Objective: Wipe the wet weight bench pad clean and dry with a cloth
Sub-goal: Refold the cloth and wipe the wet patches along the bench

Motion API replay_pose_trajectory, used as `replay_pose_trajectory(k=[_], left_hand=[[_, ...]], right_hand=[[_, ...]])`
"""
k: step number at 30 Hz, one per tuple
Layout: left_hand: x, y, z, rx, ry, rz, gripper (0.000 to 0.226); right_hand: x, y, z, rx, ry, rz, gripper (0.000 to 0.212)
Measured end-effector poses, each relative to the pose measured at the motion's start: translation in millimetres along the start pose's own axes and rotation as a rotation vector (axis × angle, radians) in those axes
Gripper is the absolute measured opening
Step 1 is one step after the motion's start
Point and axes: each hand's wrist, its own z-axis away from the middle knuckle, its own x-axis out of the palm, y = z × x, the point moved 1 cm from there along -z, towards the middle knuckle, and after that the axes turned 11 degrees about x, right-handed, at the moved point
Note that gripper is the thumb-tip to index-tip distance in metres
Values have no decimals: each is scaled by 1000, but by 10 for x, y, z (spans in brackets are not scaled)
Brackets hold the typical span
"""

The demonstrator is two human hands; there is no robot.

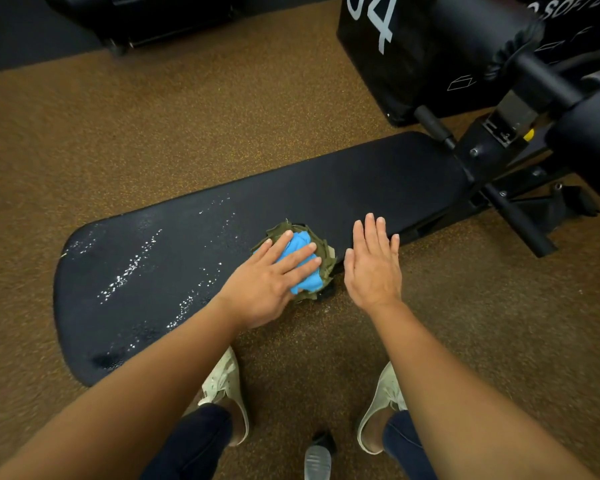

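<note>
A long black weight bench pad (pixel 326 202) is seen lying diagonally across a brown speckled rubber floor (pixel 153 133), its rounded end at the lower left and its frame end at the upper right. Water droplets (pixel 129 268) are scattered in glinting streaks over the left half of the pad, while the right half looks matte and free of drops. A bunched cloth (pixel 303 252), bright blue in the middle with olive-green edges, is pressed onto the pad near its front edge, about midway along its length. The left hand (pixel 267 282) is laid flat on top of the cloth, palm down, with the fingers (pixel 297 256) extended and slightly spread over the blue part; nothing is pinched. The right hand (pixel 373 265) is held open just beside the cloth, at the front edge of the pad, its fingers straight and close together; whether it touches the pad cannot be told. Both forearms are bare. Below, two pale sneakers (pixel 227 386) and dark trouser legs are seen on the floor, with a clear plastic bottle with a black cap (pixel 317 459) between the feet. At the upper right, the black bench frame (pixel 499 174) with padded rollers and a black soft box printed with white numerals (pixel 378 46) are visible.
</note>
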Motion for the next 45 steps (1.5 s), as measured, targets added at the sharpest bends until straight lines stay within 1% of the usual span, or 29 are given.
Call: replay_pose_trajectory(k=[4,5,6,7,10,11,12,14,16,19,21,22,25,26,28,31,32,34,36,40,41,45], left_hand=[[-3,145,-242,-207,19,79,59],[8,204,-285,-235,23,87,59],[25,235,-300,-233,25,91,59],[37,230,-283,-195,25,85,59],[47,35,-117,39,32,18,59],[46,-52,-65,94,32,9,58],[53,-129,-31,113,36,13,58],[59,-173,-23,46,62,79,62],[49,-90,-66,-81,105,218,74],[33,20,-97,-209,213,411,88],[6,5,-61,-234,240,457,95],[3,-20,-23,-229,236,439,97],[8,-121,133,-197,237,368,88],[10,-157,186,-213,253,371,84],[14,-222,269,-304,291,378,76],[14,-284,322,-463,285,306,67],[15,-297,323,-508,271,280,66],[23,-319,320,-593,230,235,67],[44,-334,321,-661,189,203,67],[65,-314,325,-701,144,170,68],[68,-307,323,-703,132,162,68],[73,-296,320,-710,106,145,67]], right_hand=[[30,-53,22,21,7,-25,55],[31,-60,26,23,9,-30,55],[32,-62,26,23,11,-37,55],[31,-59,25,19,13,-40,55],[34,-33,18,0,11,-27,54],[28,-31,15,-1,10,-24,54],[18,-36,12,4,9,-23,54],[-2,-68,6,17,12,-39,54],[-25,-149,3,5,34,-94,54],[-119,-373,18,-92,142,-207,57],[-177,-531,27,-176,178,-277,56],[-191,-607,36,-229,190,-306,53],[-153,-798,81,-382,175,-340,44],[-122,-845,93,-413,155,-323,42],[-68,-927,122,-434,102,-263,42],[-16,-1003,189,-375,-69,-111,58],[-1,-1009,204,-353,-89,-53,63],[24,-1012,233,-334,-93,25,69],[50,-1004,255,-344,-87,53,71],[80,-874,205,-330,3,70,65],[74,-837,182,-295,18,73,64],[66,-844,183,-107,-8,69,62]])
